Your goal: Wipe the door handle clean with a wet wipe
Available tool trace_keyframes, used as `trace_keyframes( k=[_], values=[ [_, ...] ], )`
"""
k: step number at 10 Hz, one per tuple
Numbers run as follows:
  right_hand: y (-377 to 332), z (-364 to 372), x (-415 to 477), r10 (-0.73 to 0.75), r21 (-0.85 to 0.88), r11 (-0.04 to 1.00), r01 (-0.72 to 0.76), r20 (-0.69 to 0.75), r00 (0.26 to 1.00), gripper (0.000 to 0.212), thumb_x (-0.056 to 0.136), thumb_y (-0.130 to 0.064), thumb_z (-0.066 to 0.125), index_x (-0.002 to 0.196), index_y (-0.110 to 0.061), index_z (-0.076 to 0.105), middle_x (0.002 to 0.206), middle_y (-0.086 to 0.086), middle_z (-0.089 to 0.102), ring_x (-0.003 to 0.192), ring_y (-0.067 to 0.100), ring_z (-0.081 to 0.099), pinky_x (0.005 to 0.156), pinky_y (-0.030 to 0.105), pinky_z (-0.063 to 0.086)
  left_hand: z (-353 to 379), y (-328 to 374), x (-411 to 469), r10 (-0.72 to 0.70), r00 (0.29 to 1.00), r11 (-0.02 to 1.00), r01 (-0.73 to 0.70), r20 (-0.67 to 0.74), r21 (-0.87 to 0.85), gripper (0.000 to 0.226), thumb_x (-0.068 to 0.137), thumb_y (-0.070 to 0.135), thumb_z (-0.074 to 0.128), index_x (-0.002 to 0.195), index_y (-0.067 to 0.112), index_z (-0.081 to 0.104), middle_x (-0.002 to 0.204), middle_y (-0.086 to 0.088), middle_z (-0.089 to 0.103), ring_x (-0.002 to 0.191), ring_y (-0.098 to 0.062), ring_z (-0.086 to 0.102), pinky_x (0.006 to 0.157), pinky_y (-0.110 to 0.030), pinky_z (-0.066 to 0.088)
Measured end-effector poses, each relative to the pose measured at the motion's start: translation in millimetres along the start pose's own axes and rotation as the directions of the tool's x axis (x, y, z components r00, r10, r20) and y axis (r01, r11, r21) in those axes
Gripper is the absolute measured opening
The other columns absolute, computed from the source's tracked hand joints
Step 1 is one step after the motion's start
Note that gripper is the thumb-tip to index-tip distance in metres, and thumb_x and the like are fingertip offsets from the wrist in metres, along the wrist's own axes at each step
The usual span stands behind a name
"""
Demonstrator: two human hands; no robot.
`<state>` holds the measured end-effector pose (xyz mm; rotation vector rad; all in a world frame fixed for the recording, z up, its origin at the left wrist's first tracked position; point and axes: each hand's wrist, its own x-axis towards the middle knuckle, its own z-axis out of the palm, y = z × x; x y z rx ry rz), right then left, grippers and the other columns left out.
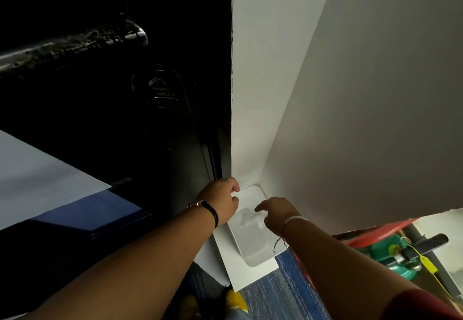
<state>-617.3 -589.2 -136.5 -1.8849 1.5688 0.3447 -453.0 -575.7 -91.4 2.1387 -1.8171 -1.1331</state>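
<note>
Head view showed the door handle [75, 44] high on your left. A white tray [253, 252] below held a crumpled wet wipe [249, 218]. Your left hand [221, 200] curled at its rim, grip unclear; your right hand [276, 215] pointed relaxed fingers [259, 208] at the wipe.

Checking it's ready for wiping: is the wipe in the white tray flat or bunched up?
Bunched up: the wipe lies as a wrinkled lump in the white tray, between the left hand and right hand.

- 1 head-worn wide-angle view, tilted steeply down, close to the dark door [112, 119] at 10 o'clock.
- Forearms enter from 7 and 5 o'clock; the left hand [221, 200] and right hand [278, 213] sit just below centre.
</note>
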Motion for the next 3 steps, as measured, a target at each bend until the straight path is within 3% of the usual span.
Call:
trace_keyframes(
  k=[3],
  values=[
    [-10, -17, -3, -0.025, 0.018, 1.000, 0.026, -0.056, 0.998, 0.034, 0.084, -0.015, 0.050, 0.115, -0.023, 0.059, 0.123, 0.004, 0.060, 0.116, 0.019, 0.051, 0.100, 0.028, 0.038, -16, 7, -13, 0.020, 0.998, 1.000, -0.020, -0.064, -0.003, 0.023, 0.089, 0.020, 0.052, 0.112, 0.020, 0.053, 0.121, -0.002, 0.058, 0.107, -0.021, 0.056, 0.091, -0.033, 0.050]
  ],
)
